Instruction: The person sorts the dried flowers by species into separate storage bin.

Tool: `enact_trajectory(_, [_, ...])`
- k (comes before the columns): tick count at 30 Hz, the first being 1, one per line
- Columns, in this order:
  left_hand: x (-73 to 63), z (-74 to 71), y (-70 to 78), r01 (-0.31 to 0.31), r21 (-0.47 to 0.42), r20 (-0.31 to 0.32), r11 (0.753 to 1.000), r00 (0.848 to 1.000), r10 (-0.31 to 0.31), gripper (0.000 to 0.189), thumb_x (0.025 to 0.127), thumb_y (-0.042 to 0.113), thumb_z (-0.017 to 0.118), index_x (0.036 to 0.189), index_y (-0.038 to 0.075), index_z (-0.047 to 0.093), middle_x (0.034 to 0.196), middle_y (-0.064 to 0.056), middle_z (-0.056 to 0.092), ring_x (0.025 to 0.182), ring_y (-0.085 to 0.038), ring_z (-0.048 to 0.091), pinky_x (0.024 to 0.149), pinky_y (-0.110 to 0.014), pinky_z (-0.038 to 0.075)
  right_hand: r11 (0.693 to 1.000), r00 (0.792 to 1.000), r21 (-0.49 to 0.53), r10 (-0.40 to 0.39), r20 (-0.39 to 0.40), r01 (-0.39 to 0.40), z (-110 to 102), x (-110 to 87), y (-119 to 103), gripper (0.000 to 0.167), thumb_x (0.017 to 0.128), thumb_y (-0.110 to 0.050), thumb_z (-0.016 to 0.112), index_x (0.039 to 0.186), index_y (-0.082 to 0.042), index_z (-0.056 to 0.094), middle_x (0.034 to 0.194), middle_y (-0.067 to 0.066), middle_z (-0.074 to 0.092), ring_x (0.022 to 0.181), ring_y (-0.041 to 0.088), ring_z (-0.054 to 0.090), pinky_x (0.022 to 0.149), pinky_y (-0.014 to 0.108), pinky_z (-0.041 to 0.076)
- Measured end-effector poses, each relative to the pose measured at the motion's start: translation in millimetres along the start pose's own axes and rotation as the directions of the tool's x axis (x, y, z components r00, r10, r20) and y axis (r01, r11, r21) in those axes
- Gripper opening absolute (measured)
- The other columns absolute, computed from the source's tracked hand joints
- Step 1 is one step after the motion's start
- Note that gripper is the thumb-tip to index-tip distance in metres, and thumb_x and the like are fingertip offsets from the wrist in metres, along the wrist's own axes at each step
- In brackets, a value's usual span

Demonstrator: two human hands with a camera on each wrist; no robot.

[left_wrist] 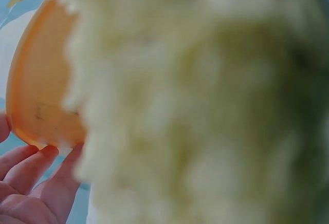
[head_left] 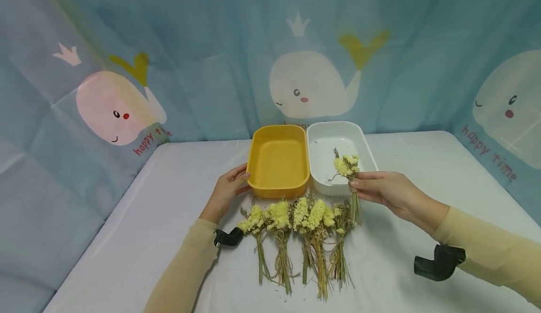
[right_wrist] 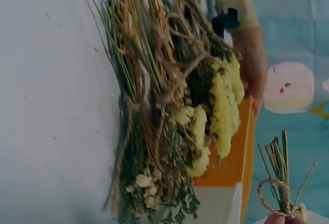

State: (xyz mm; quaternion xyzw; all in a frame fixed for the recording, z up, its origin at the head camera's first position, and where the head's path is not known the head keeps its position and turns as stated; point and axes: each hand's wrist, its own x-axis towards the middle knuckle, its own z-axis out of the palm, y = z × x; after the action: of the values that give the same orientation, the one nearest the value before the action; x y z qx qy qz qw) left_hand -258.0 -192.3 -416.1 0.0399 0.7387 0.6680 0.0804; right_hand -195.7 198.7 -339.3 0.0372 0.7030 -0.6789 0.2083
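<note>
At the white tray's front right corner, my right hand pinches a small bunch of dried yellow flowers by its stems. Its blossoms point up over the tray, and in the right wrist view twine loops round the stems. My left hand touches the left side of the yellow tray with its fingertips. Several tied bunches of dried flowers lie in a row in front of the trays, stems toward me. Blurred blossoms cover most of the left wrist view.
Both trays stand side by side on a white-covered table, near a blue curtain with printed whales. Small plant crumbs are scattered by the stems, with a few bits inside the white tray. A black wrist camera sits on each sleeve.
</note>
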Motion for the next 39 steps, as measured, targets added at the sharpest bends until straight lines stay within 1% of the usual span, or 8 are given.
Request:
enact_trajectory(4, [-1.2, 1.0, -0.4, 0.012, 0.002, -0.009, 1.000, 1.000, -0.012, 0.051, 0.104, 0.025, 0.055, 0.152, 0.015, 0.042, 0.152, -0.007, 0.050, 0.134, -0.027, 0.054, 0.107, -0.037, 0.054, 1.000, 1.000, -0.019, -0.003, -0.008, 0.003, 2, 8.5, -9, 0.075, 0.095, -0.015, 0.068, 0.152, 0.010, 0.027, 0.094, -0.013, 0.072, 0.089, -0.002, 0.071, 0.088, 0.018, 0.059])
enact_trajectory(9, [-0.6, 1.7, -2.0, -0.002, 0.002, -0.013, 1.000, 1.000, 0.002, 0.050, 0.103, 0.028, 0.056, 0.151, 0.017, 0.045, 0.151, -0.006, 0.051, 0.134, -0.026, 0.055, 0.106, -0.037, 0.054, 1.000, 1.000, -0.013, -0.016, -0.022, 0.015, 4, 18.6, -18, 0.070, 0.097, -0.011, 0.064, 0.153, 0.009, 0.026, 0.090, -0.015, 0.070, 0.087, -0.004, 0.070, 0.088, 0.016, 0.059])
enact_trajectory(16, [-0.9, 0.4, -1.6, -0.010, -0.005, -0.013, 1.000, 1.000, 0.010, 0.052, 0.102, 0.029, 0.057, 0.151, 0.017, 0.044, 0.151, -0.006, 0.051, 0.135, -0.026, 0.054, 0.106, -0.036, 0.054, 0.999, 0.999, 0.050, -0.019, -0.042, 0.021, 6, 33.7, -29, 0.070, 0.097, -0.008, 0.064, 0.153, 0.009, 0.026, 0.085, -0.014, 0.071, 0.081, -0.002, 0.072, 0.084, 0.015, 0.059])
enact_trajectory(21, [-0.4, 0.1, -2.2, -0.012, 0.001, -0.007, 1.000, 1.000, 0.012, 0.052, 0.103, 0.028, 0.056, 0.152, 0.016, 0.043, 0.152, -0.007, 0.049, 0.135, -0.027, 0.054, 0.107, -0.037, 0.054, 0.995, 0.998, 0.097, -0.022, -0.052, 0.027, 6, 42.7, -34, 0.068, 0.097, -0.004, 0.061, 0.153, 0.009, 0.024, 0.084, -0.013, 0.071, 0.079, -0.001, 0.072, 0.084, 0.015, 0.060])
enact_trajectory(28, [-1.5, 1.8, 0.2, -0.013, 0.007, -0.012, 1.000, 1.000, 0.013, 0.052, 0.103, 0.027, 0.056, 0.152, 0.014, 0.042, 0.153, -0.006, 0.049, 0.135, -0.027, 0.053, 0.107, -0.036, 0.054, 0.998, 0.994, 0.054, -0.012, -0.106, 0.018, 7, 58.1, -40, 0.067, 0.097, -0.005, 0.061, 0.153, 0.007, 0.027, 0.079, -0.015, 0.069, 0.077, -0.003, 0.071, 0.087, 0.015, 0.059])
enact_trajectory(32, [-2.0, 1.9, 0.1, -0.013, 0.011, -0.021, 1.000, 1.000, 0.014, 0.052, 0.104, 0.025, 0.055, 0.153, 0.012, 0.041, 0.153, -0.008, 0.049, 0.136, -0.027, 0.053, 0.106, -0.037, 0.054, 0.997, 0.991, 0.081, 0.000, -0.131, 0.011, 8, 67.5, -43, 0.066, 0.096, -0.004, 0.063, 0.153, 0.006, 0.030, 0.077, -0.013, 0.069, 0.075, -0.001, 0.071, 0.086, 0.016, 0.059])
enact_trajectory(35, [-2.3, 2.2, -0.4, -0.006, 0.004, -0.027, 1.000, 1.000, 0.006, 0.051, 0.104, 0.025, 0.055, 0.152, 0.014, 0.043, 0.152, -0.008, 0.050, 0.135, -0.027, 0.054, 0.106, -0.037, 0.055, 0.995, 0.990, 0.096, 0.002, -0.142, 0.011, 8, 73.9, -42, 0.064, 0.096, -0.003, 0.063, 0.152, 0.007, 0.032, 0.076, -0.012, 0.069, 0.074, -0.001, 0.072, 0.085, 0.016, 0.060])
enact_trajectory(39, [-2.3, 2.4, -1.7, -0.011, 0.001, -0.020, 1.000, 1.000, 0.011, 0.050, 0.103, 0.027, 0.057, 0.150, 0.016, 0.045, 0.151, -0.006, 0.051, 0.133, -0.026, 0.056, 0.105, -0.036, 0.055, 0.998, 0.986, 0.060, 0.002, -0.170, 0.009, 8, 81.7, -39, 0.062, 0.096, -0.005, 0.063, 0.151, 0.006, 0.035, 0.077, -0.013, 0.069, 0.074, -0.002, 0.071, 0.086, 0.016, 0.060])
